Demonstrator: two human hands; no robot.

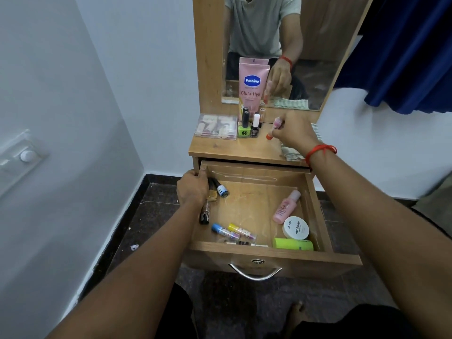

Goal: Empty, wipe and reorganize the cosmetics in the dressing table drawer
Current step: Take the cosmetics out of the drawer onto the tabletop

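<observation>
- Right grip (pixel 293 133) — fingers curled round a small pink tube (pixel 276 124) with an orange cap. The cap points down at the counter (pixel 220 149); whether it touches the wood cannot be told. A red thread (pixel 320 150) circles the wrist.
- Left grip (pixel 193 189) clasps the left wall of the open drawer (pixel 269 255), fingers hooked over its rim.
- Against the mirror (pixel 318 57) a pink Vaseline tube (pixel 253 86) stands upright on the counter. In front of it are a green nail polish bottle (pixel 243 131) and a dark nail polish bottle (pixel 255 129) with a white cap, side by side, with a clear plastic box (pixel 216 126) to their left.
- A striped cloth (pixel 288 154) lies on the counter's right side, partly under the right wrist.
- Drawer, left — a dark bottle with a pale blue end (pixel 221 190) lies beside the left grip.
- Drawer, front: a blue-capped tube (pixel 222 230) and a yellow-capped tube (pixel 242 232) lie side by side.
- Drawer, right: a pink bottle (pixel 286 207) lies tilted, with a white round tub (pixel 296 228) just beside it. A lime-green container (pixel 292 243) lies on its side in the front corner.
</observation>
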